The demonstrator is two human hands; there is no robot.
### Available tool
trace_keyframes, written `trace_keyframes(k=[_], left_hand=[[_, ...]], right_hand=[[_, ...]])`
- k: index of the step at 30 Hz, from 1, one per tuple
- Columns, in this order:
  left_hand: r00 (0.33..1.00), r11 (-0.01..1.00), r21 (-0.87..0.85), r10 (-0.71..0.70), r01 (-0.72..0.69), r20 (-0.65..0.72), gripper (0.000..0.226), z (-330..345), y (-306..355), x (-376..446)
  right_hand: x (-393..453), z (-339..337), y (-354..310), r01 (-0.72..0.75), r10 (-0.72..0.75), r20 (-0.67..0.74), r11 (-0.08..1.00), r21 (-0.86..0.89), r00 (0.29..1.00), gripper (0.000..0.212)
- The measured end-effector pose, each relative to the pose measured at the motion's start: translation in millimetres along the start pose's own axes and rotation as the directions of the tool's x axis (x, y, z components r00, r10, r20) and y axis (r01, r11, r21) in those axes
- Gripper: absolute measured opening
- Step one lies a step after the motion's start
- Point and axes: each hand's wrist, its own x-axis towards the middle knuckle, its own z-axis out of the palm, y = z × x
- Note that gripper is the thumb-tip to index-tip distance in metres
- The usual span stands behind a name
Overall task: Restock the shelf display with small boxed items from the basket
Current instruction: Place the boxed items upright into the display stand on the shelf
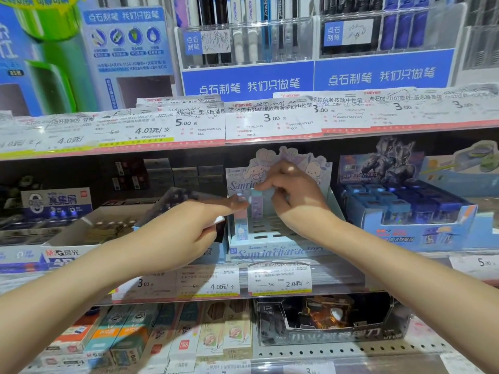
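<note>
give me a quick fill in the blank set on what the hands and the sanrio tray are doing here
1. The right hand pinches the top of a ____ small box standing in the Sanrio tray.
2. The left hand reaches in from the ____ of that tray.
3. Most of the tray's slots are ____.
4. The tag under the tray reads ____ yuan.

Missing words: purple; left; empty; 2.0

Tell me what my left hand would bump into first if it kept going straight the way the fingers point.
The left hand points right and slightly back, toward the Sanrio display tray. It would likely meet the upright pastel boxes at its fingertips first, though depth is hard to judge.
</note>
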Motion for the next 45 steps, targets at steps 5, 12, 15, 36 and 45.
trace_keyframes(k=[5, 12, 15, 36, 45], left_hand=[[1.0, 1.0, 0.009, 0.003, -0.003, 0.015, 0.061, -4.0, 4.5, 0.2], [1.0, 1.0, 0.008, 0.016, -0.017, 0.022, 0.06, -4.3, 2.0, 1.1], [0.999, 1.0, -0.004, 0.028, -0.028, 0.044, 0.061, -5.7, 0.3, 2.8], [0.964, 0.6, -0.755, -0.145, 0.264, 0.222, 0.014, -17.7, 34.5, 3.1], [0.97, 0.48, -0.852, -0.213, 0.206, 0.115, 0.016, -10.3, 29.8, -9.8]], right_hand=[[-0.7, -2.8, -1.1, -0.052, 0.05, -0.023, 0.994, -0.092, 0.999, 0.031], [3.6, 1.9, 3.9, -0.003, 0.008, 0.104, 0.999, -0.045, 0.995, 0.04], [5.2, 1.9, 2.8, -0.023, 0.034, 0.137, 0.996, -0.085, 0.99, 0.035], [-2.1, -24.7, -79.3, -0.107, -0.032, 0.264, 0.864, 0.493, 0.964, 0.023], [-15.7, -42.1, -47.9, -0.253, 0.133, 0.246, 0.788, 0.561, 0.96, 0.015]])
